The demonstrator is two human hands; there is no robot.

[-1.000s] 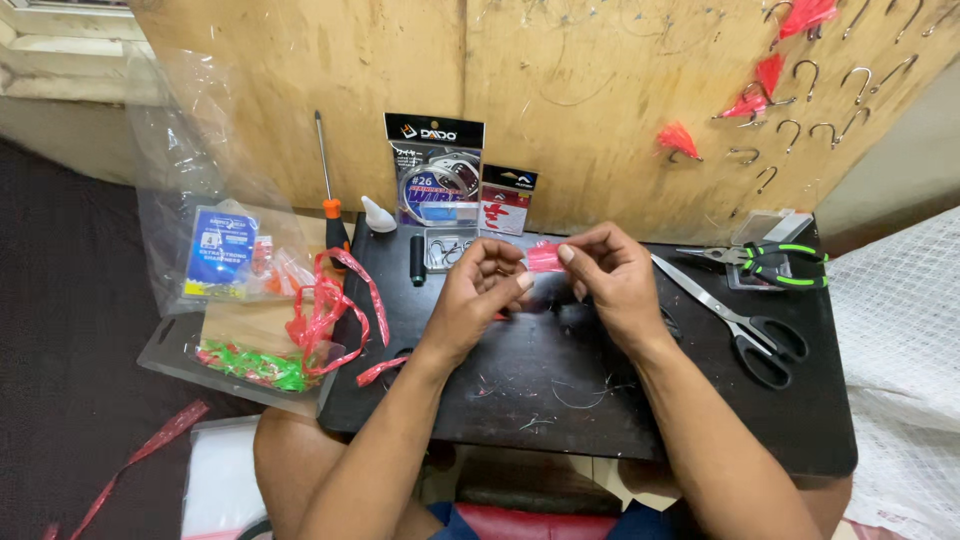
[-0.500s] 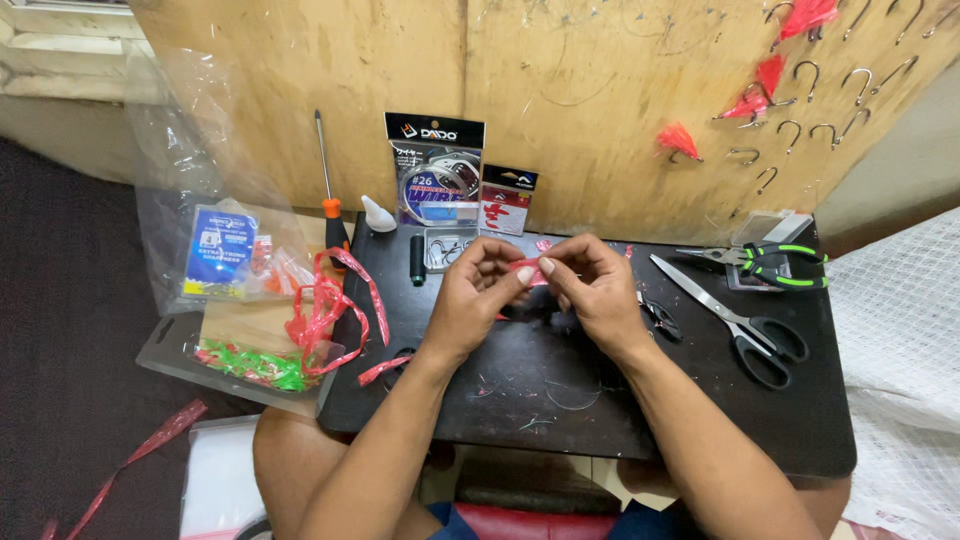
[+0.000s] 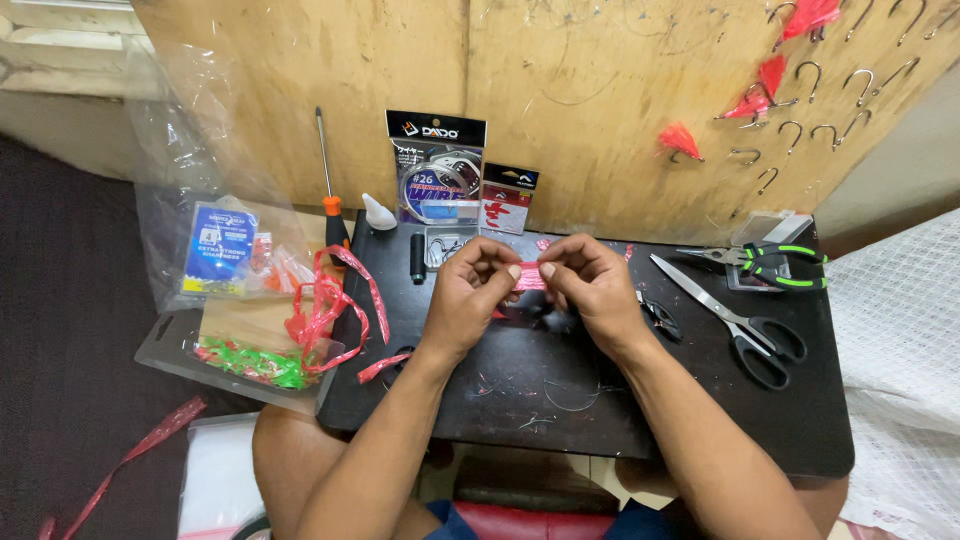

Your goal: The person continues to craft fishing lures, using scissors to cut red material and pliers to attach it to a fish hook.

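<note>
Hands (image 3: pixel 530 285) drawn closer, pinching pink strip (image 3: pixel 529 277)

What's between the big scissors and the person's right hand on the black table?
In the head view, a small black clip-like tool lies between the scissors and the right hand.

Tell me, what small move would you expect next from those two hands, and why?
Probably a tightening pinch or twist: the left hand and right hand meet fingertip to fingertip on a small pink strip above the black tray, scissors lying untouched.
</note>
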